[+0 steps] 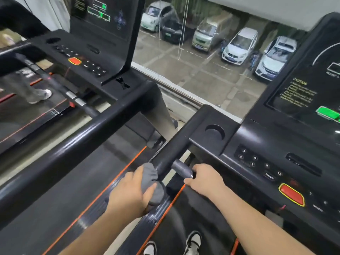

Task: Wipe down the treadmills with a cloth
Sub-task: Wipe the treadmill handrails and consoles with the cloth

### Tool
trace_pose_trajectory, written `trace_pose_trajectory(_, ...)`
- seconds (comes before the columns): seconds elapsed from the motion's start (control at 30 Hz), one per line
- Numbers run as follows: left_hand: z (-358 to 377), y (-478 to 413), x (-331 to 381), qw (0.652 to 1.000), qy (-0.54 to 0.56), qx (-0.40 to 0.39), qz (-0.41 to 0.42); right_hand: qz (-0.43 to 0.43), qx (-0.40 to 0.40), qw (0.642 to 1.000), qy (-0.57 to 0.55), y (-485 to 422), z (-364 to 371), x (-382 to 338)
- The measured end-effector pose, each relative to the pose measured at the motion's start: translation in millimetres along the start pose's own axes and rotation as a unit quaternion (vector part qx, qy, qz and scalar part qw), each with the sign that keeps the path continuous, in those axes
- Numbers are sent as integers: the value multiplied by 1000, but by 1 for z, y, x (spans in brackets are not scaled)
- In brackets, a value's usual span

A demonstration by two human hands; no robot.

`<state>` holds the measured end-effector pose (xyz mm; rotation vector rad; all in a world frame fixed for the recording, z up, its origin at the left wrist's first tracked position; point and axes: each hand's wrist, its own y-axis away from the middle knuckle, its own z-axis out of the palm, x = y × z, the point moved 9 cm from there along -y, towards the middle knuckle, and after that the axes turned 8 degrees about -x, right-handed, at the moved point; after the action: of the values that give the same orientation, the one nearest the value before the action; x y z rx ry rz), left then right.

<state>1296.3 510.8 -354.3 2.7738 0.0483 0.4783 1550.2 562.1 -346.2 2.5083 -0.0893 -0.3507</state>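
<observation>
A grey cloth is gripped in the left hand and pressed against the black side rail of the right-hand treadmill, near its lower end. The right hand is closed around the grey inner handlebar, which juts out beside the rail, apparently for support. The step in hand is judged to be the wiping of this rail. The console with its keypad and red stop button lies just to the right and is not touched by the cloth.

For the next move, the cloth would need to be slid up along the rail toward the cup holder, with pressure kept even around the curved surface. A second treadmill stands to the left, its rail also not touched by the cloth.
</observation>
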Motion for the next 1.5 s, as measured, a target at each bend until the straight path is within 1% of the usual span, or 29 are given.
trace_pose_trajectory(0.07,3,10,-10,1000,-29,4,-11,6,20,1000,23,0,-1,-2)
trace_pose_trajectory(0.13,-2,-4,-1,998,-57,-1,-17,8,22,999,39,-3,-1,-7)
trace_pose_trajectory(0.17,-5,-18,9,999,-51,-5,-15,8,23,998,49,-4,-3,-11)
trace_pose_trajectory(0.27,-10,-63,35,997,44,-50,-24,12,22,997,71,-8,-7,-19)
trace_pose_trajectory(0.3,-8,-71,37,996,73,-50,-33,12,20,997,73,-8,-7,-21)
trace_pose_trajectory(0.33,-8,-71,38,996,80,-28,-31,13,15,997,74,-9,-6,-21)
trace_pose_trajectory(0.37,-10,-62,41,998,61,10,-12,13,10,997,75,-10,-4,-21)
trace_pose_trajectory(0.43,-4,-28,44,996,-7,71,60,9,3,996,89,-12,-5,-21)
trace_pose_trajectory(0.5,4,3,40,981,-54,124,138,-1,-2,994,107,-16,-9,-23)
trace_pose_trajectory(0.53,5,11,36,974,-77,144,159,-4,-5,994,110,-19,-10,-23)
trace_pose_trajectory(0.57,8,11,30,972,-94,145,160,-7,-10,994,108,-20,-11,-23)
trace_pose_trajectory(0.6,9,6,29,974,-103,138,150,-8,-17,994,106,-21,-11,-23)
trace_pose_trajectory(0.67,-1,-17,37,983,-99,113,103,-9,-26,994,103,-22,-9,-22)
trace_pose_trajectory(0.7,-6,-39,40,991,-66,90,75,-11,-27,994,103,-24,-9,-22)
trace_pose_trajectory(0.73,-10,-68,40,998,-17,40,39,-14,-28,994,104,-26,-9,-23)
trace_pose_trajectory(0.8,-13,-125,43,992,110,-63,-11,-23,-36,994,105,-29,-11,-26)
trace_pose_trajectory(0.83,-15,-142,49,985,145,-85,-25,-26,-41,994,101,-28,-11,-26)
trace_pose_trajectory(0.9,-12,-152,67,984,159,-81,-22,-31,-36,995,90,-27,-8,-23)
trace_pose_trajectory(0.93,-10,-147,79,989,132,-63,-4,-33,-30,995,86,-26,-8,-20)
trace_pose_trajectory(0.97,-9,-135,93,997,70,-37,17,-33,-28,996,82,-26,-8,-18)
trace_pose_trajectory(1.03,-2,-119,110,998,-46,2,36,-27,-36,998,45,-28,-9,-11)
trace_pose_trajectory(1.07,-4,-121,115,997,-64,12,31,-22,-37,999,13,-30,-10,-8)
trace_pose_trajectory(1.17,-5,-149,130,996,-92,-7,-8,-8,-32,999,-42,-31,-10,0)
trace_pose_trajectory(1.23,-3,-154,150,988,-155,11,-3,-5,-40,998,-50,-31,-5,1)
trace_pose_trajectory(1.27,-3,-156,160,982,-186,34,10,-2,-40,998,-54,-32,-5,1)
trace_pose_trajectory(1.33,-3,-159,173,975,-214,59,32,1,-33,997,-64,-37,-7,0)
trace_pose_trajectory(1.43,-6,-158,181,968,-244,35,48,2,-33,998,-57,-36,-10,0)
trace_pose_trajectory(1.47,-6,-158,180,969,-236,34,62,3,-35,998,-51,-34,-9,1)
trace_pose_trajectory(1.5,-4,-158,174,975,-211,15,69,3,-36,998,-45,-31,-8,1)
